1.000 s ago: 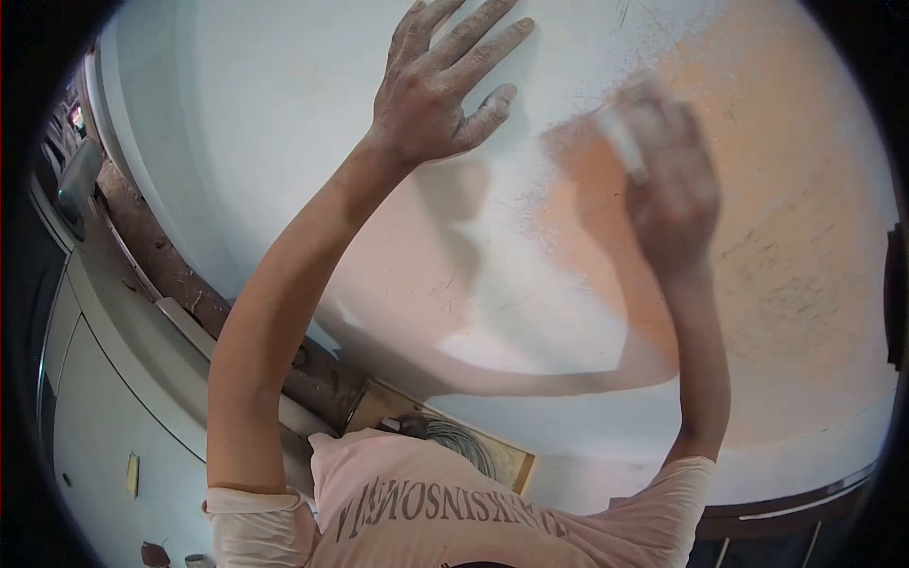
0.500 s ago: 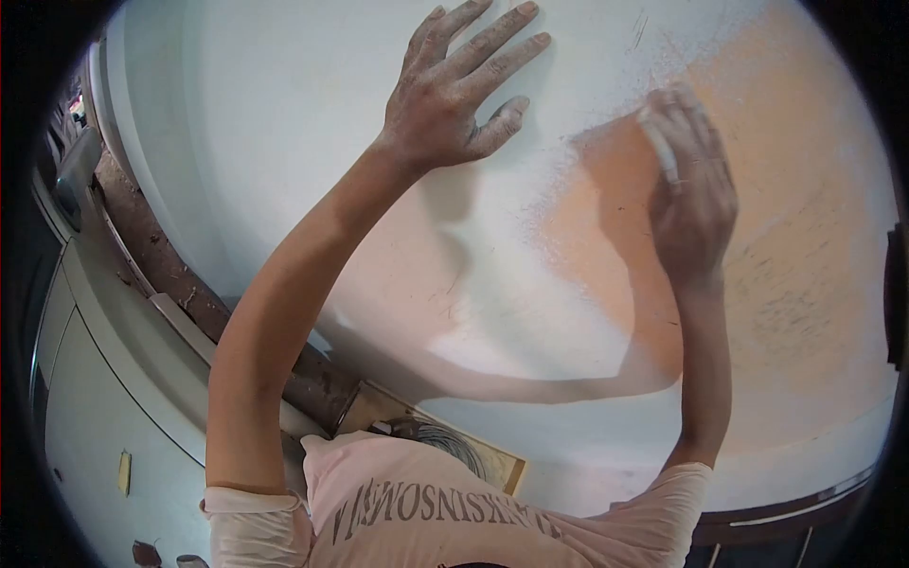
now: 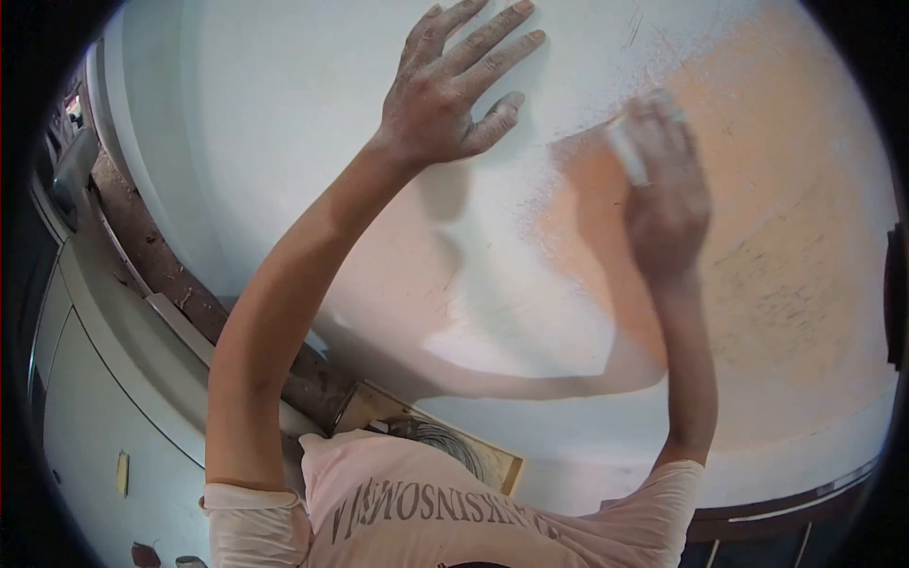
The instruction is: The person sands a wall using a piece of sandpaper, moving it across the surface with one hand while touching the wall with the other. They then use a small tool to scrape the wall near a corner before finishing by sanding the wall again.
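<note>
A large curved white panel with a broad orange-tan patch fills most of the view. Dust coats my left hand, which lies flat on the white part with its fingers spread. My right hand is pressed to the upper left part of the patch, blurred by motion. Under its fingers is a pale folded sheet, seemingly sandpaper; only its left edge shows. Scratches and powdery white marks line the patch's border beside this hand. My arms' shadows fall across the panel.
At left stands a pale car-like body with a small yellowish tab on it. A narrow gap of dirty ground separates it from the panel. Below, a coil of wire lies in a shallow tray.
My right hand has slid left and slightly down over the patch with the pale sheet. My left hand stays nearly where it was on the panel.
</note>
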`<state>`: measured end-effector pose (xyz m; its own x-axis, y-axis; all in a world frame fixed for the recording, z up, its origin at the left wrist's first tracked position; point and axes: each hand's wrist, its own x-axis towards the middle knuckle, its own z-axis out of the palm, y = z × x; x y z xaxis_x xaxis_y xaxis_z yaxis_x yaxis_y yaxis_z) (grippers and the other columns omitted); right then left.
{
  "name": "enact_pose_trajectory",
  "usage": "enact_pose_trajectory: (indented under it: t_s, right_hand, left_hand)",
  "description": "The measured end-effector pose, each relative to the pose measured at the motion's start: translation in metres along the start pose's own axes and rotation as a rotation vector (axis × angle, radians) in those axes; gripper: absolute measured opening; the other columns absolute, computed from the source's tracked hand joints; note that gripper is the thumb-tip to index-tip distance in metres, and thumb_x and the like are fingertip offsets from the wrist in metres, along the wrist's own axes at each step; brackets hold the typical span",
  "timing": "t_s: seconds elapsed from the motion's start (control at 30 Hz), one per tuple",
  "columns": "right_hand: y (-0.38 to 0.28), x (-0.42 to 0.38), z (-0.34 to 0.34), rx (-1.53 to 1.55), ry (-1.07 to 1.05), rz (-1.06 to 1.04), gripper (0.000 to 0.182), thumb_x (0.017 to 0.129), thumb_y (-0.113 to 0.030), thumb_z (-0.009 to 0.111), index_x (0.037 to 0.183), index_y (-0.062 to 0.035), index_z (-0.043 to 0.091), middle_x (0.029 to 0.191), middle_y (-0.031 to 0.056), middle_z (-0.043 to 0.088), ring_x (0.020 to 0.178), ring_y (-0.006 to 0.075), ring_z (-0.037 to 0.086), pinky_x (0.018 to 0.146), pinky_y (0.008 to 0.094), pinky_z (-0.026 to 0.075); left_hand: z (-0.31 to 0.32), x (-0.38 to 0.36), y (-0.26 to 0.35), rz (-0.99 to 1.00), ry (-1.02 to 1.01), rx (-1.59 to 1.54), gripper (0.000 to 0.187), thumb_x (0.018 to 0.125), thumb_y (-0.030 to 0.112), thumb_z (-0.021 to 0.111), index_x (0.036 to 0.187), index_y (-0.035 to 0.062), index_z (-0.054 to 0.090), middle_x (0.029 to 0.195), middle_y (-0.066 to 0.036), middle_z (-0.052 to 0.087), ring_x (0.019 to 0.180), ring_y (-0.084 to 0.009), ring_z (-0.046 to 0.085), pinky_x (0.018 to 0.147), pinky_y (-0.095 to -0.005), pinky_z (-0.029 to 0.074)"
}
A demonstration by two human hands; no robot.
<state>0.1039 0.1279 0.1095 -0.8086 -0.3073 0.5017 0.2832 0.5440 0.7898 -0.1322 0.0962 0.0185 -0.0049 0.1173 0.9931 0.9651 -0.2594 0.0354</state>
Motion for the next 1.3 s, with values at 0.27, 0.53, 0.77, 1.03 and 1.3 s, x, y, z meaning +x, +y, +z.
enact_pose_trajectory:
  t_s: [0.27, 0.53, 0.77, 1.03, 1.3]
  right_hand:
    - [-0.047, -0.021, 0.009, 0.342, -0.187, -0.089, 0.030, 0.081, -0.015, 0.060, 0.106, 0.0015, 0.058, 0.113, 0.0164, 0.060, 0.109, 0.0289, 0.058, 0.097, 0.0398, 0.044]
    - [-0.050, -0.018, 0.009, 0.261, -0.126, 0.075, 0.037, 0.083, -0.016, 0.053, 0.114, 0.0041, 0.056, 0.118, 0.0204, 0.057, 0.114, 0.0314, 0.054, 0.101, 0.0421, 0.041]
    - [-0.025, -0.003, 0.008, 0.266, -0.082, -0.109, 0.028, 0.078, -0.011, 0.058, 0.102, 0.0027, 0.059, 0.109, 0.0160, 0.062, 0.109, 0.0279, 0.058, 0.097, 0.0399, 0.044]
    - [-0.027, -0.001, 0.010, 0.165, -0.052, 0.011, 0.029, 0.080, -0.010, 0.053, 0.105, 0.0053, 0.058, 0.115, 0.0198, 0.059, 0.109, 0.0319, 0.057, 0.097, 0.0405, 0.045]
    - [0.020, 0.029, -0.011, 0.203, 0.096, 0.025, 0.024, 0.078, -0.011, 0.059, 0.100, -0.0013, 0.061, 0.110, 0.0153, 0.062, 0.104, 0.0261, 0.060, 0.094, 0.0370, 0.046]
  left_hand:
    - [-0.005, 0.003, 0.001, 0.020, 0.043, 0.017, 0.053, 0.075, 0.025, 0.059, 0.127, 0.0157, 0.054, 0.141, -0.007, 0.043, 0.131, -0.0311, 0.034, 0.105, -0.0548, 0.027]
    - [-0.003, 0.001, 0.002, 0.016, -0.001, 0.053, 0.050, 0.082, 0.028, 0.054, 0.129, 0.0113, 0.053, 0.144, -0.011, 0.038, 0.135, -0.0333, 0.030, 0.108, -0.0531, 0.025]
    - [0.000, 0.001, 0.002, 0.032, 0.135, -0.025, 0.053, 0.074, 0.023, 0.063, 0.126, 0.0211, 0.056, 0.141, -0.001, 0.044, 0.131, -0.0286, 0.035, 0.107, -0.0507, 0.028]
    - [0.004, 0.003, 0.004, 0.028, 0.134, -0.030, 0.053, 0.074, 0.022, 0.063, 0.127, 0.0196, 0.056, 0.141, -0.001, 0.044, 0.132, -0.0283, 0.034, 0.108, -0.0502, 0.026]
    - [0.000, 0.000, 0.003, 0.039, 0.140, -0.033, 0.052, 0.074, 0.018, 0.061, 0.126, 0.0163, 0.056, 0.140, -0.004, 0.045, 0.131, -0.0302, 0.035, 0.108, -0.0495, 0.024]
